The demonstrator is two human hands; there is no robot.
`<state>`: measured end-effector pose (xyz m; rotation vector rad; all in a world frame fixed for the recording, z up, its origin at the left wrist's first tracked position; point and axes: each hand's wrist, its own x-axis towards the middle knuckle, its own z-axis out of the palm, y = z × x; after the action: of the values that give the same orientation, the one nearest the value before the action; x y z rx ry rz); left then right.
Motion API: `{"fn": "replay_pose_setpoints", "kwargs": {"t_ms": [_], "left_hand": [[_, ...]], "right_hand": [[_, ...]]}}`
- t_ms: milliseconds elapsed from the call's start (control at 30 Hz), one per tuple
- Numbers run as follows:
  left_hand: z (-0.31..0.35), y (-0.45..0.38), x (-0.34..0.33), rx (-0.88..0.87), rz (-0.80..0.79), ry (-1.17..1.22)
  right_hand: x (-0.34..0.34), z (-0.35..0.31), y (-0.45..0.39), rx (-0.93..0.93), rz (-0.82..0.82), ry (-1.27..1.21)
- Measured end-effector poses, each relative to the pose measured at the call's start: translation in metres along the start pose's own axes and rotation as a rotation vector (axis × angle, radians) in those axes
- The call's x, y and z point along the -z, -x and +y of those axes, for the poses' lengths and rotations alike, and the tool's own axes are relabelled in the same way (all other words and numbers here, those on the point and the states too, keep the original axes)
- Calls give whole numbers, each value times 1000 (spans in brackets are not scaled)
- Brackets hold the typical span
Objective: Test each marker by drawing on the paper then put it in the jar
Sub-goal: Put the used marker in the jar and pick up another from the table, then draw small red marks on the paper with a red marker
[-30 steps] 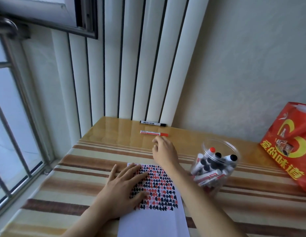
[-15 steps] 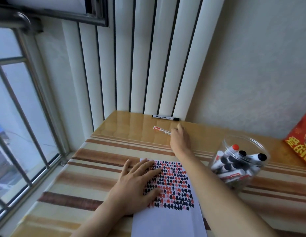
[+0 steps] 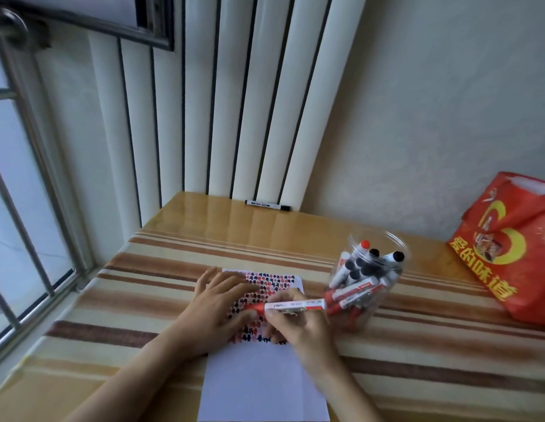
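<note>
Over the paper (image 3: 259, 388), right hand (image 3: 298, 327) gripping red marker (image 3: 292, 306) (level), left hand (image 3: 216, 309) flat.

Red-capped marker (image 3: 291, 306), white barrel w/ red bands, lies roughly horizontal just below frame centre, cap end pointing left, over the paper (image 3: 265, 385), a white sheet at lower centre whose upper part is packed w/ rows of small red & black marks while the lower part is blank. Clear plastic jar (image 3: 364, 283) stands right of centre, just beside the paper's upper right corner, open on top, holding a leaning bunch of white markers w/ mostly black caps & a few red. One black-capped marker (image 3: 267, 205) lies flat at the back, upper centre, well apart from the rest.
</note>
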<state>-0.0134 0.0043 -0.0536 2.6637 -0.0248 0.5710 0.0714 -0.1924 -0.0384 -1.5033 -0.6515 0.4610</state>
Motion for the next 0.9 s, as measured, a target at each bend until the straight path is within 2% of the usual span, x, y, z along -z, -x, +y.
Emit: {"fn": "replay_pose_setpoints", "kwargs": {"t_ms": [100, 200, 367, 433, 500, 567, 700, 900], "left_hand": [[8, 1, 6, -108, -38, 189], [16, 3, 8, -142, -10, 308], [15, 4, 5, -111, -21, 289], [11, 4, 6, -101, -13, 242], [13, 3, 7, -147, 9, 172], [21, 2, 6, -199, 14, 110], [31, 2, -2, -250, -6, 11], [31, -1, -2, -360, 12, -83]], "right_hand": [[6, -5, 10, -15, -45, -90], [10, -6, 12, -6, -63, -105], [30, -12, 7, 13, 44, -92], [48, -15, 4, 61, -5, 99], [59, -14, 4, 140, -84, 384], [57, -11, 6, 226, -122, 561], [37, 0, 10, 338, -158, 780], [39, 1, 10, 264, -271, 784]]}}
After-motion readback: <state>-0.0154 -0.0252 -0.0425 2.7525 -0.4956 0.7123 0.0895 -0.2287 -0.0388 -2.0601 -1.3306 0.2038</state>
